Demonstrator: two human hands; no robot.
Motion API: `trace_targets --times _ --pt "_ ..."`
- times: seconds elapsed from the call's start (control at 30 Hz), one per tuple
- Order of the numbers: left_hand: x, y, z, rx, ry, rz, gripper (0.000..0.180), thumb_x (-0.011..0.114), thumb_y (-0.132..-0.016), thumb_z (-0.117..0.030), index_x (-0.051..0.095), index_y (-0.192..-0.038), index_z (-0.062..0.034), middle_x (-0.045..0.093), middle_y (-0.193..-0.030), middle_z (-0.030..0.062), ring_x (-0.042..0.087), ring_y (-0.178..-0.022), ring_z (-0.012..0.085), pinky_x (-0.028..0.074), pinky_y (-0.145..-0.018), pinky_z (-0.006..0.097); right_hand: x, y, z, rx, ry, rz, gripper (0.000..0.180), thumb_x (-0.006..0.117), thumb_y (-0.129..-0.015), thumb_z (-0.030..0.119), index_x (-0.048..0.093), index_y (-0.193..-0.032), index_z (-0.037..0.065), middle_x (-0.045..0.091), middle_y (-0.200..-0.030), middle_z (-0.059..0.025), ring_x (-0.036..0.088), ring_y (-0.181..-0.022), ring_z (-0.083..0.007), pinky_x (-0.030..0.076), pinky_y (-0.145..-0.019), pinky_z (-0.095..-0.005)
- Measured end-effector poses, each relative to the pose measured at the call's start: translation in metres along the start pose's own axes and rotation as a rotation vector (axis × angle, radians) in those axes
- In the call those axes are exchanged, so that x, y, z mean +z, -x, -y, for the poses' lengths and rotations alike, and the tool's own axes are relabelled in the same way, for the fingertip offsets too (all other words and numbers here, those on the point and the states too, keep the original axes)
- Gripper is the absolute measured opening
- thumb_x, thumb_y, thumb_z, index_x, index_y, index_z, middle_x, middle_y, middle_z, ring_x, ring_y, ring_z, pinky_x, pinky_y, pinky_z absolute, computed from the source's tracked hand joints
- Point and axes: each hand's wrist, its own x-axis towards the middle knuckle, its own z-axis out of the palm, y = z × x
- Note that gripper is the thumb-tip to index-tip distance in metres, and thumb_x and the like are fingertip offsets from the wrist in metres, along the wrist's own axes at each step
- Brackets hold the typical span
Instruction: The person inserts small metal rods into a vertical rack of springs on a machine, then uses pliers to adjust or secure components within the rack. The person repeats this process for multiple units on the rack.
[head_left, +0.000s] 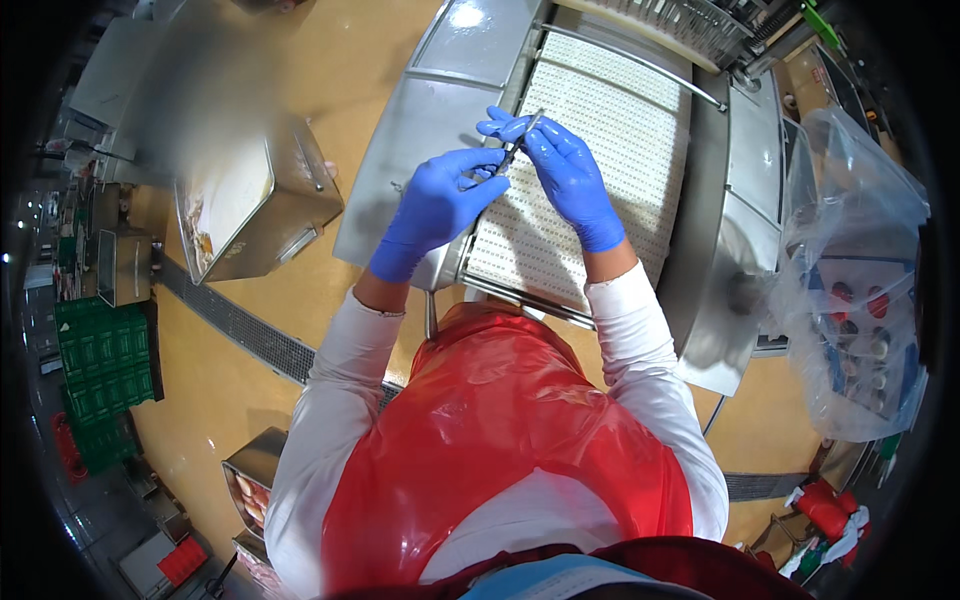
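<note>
In front of me, above the near part of a white conveyor belt (560, 215), both my hands are raised in blue gloves. My left hand (432, 208) pinches the lower end of a thin dark tool (515, 150) with a silvery upper end; its exact kind is too small to tell. Around that upper end my right hand (568, 178) is closed, thumb against the tool and some fingers reaching left behind it. The belt's surface shows small dark marks in rows.
Steel panels (400, 150) flank the belt. Machinery (690, 25) stands at its far end. A steel bin (285, 215) stands on the left, with green crates (105, 345) farther out. Clear plastic sheeting (800, 240) covers a control panel at right. A drain grate (240, 325) crosses the floor.
</note>
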Motion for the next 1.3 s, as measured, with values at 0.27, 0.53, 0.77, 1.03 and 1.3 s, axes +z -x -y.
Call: trace_targets --times 0.27,0.53,0.77,1.03,1.3 --pt "0.037 -0.035 -0.038 -0.18 0.551 -0.042 0.03 0.068 -0.099 -0.013 0.071 -0.118 0.0097 0.075 -0.108 0.012 0.068 -0.098 0.013 0.052 -0.091 0.026 -0.04 0.029 0.024 0.384 0.108 -0.245 0.031 0.06 -0.104 0.019 0.066 -0.126 -0.001 0.074 -0.115 -0.0097 0.069 -0.099 -0.0144 0.054 -0.089 -0.0284" --pt "0.071 -0.056 -0.02 -0.185 0.938 0.002 0.029 0.058 -0.105 -0.012 0.065 -0.126 0.0065 0.07 -0.111 0.009 0.064 -0.103 0.0116 0.05 -0.089 0.026 -0.025 0.032 0.045 0.198 0.006 -0.451 0.027 0.071 -0.097 0.009 0.069 -0.12 -0.005 0.076 -0.105 -0.011 0.071 -0.09 -0.015 0.057 -0.083 -0.028" --pt "0.077 -0.057 -0.013 -0.316 1.31 0.233 0.026 0.063 -0.1 -0.002 0.065 -0.126 0.0003 0.07 -0.116 0.0107 0.067 -0.105 0.0182 0.055 -0.093 0.031 -0.033 0.032 0.066 -0.234 0.897 -0.414 0.029 0.079 -0.084 0.001 0.079 -0.113 0.007 0.072 -0.09 -0.0113 0.07 -0.079 -0.0208 0.056 -0.07 -0.0306" --pt "0.081 -0.053 -0.019 -0.337 1.334 0.148 0.018 0.067 -0.095 -0.001 0.067 -0.114 -0.004 0.07 -0.111 0.0092 0.068 -0.104 0.0188 0.054 -0.094 0.034 -0.029 0.038 0.072 -0.35 0.968 -0.389 0.03 0.08 -0.083 0.001 0.078 -0.112 0.006 0.071 -0.09 -0.0121 0.07 -0.08 -0.0253 0.057 -0.071 -0.0339" --pt "0.082 -0.06 -0.016 -0.316 1.294 0.284 0.027 0.065 -0.096 0.002 0.067 -0.122 -0.0013 0.07 -0.115 0.0104 0.068 -0.107 0.0198 0.054 -0.097 0.033 -0.03 0.04 0.067 -0.322 0.835 -0.45 0.029 0.078 -0.083 0.0 0.078 -0.111 0.006 0.074 -0.098 -0.0128 0.073 -0.086 -0.0267 0.059 -0.077 -0.034"
